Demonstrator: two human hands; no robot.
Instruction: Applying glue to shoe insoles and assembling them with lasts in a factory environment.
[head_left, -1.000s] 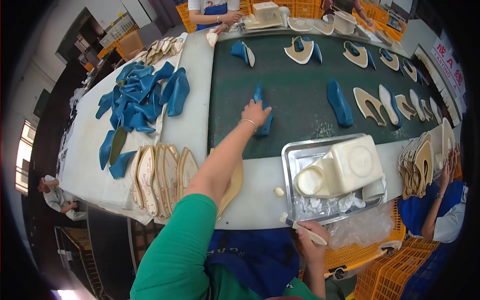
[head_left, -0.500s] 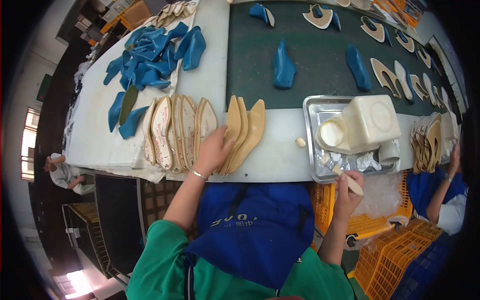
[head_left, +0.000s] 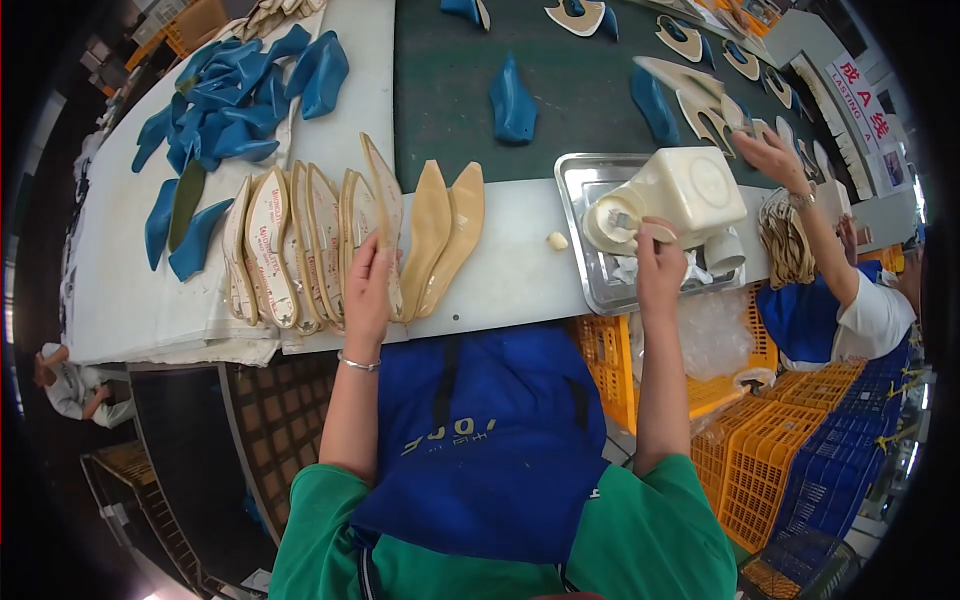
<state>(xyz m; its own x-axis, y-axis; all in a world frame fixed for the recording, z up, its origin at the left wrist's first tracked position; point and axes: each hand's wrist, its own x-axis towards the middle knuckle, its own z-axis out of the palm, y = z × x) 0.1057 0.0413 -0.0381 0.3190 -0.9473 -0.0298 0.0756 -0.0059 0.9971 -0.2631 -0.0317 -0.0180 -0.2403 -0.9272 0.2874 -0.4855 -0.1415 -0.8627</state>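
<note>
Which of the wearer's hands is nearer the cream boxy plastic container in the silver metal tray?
Right. The right hand holds a pale-handled brush just beside the container; the left hand is well to its left, holding a tan pointed insole.

The insoles (head_left: 466, 225) are recorded as tan, with white faces marked in rows of red print on several, while pale cream is noted on the brush handle (head_left: 661, 233) and the squared container (head_left: 705, 195). Bright blue is found on the shoe lasts (head_left: 320, 80), olive green on one piece (head_left: 186, 205) among them, and deep blue with yellowish lettering on the apron (head_left: 500, 400). The belt (head_left: 440, 130) is registered as dark green, the worktop (head_left: 520, 225) as white, the tray (head_left: 572, 200) as silver and the crates (head_left: 755, 470) as orange-yellow lattice.
</note>
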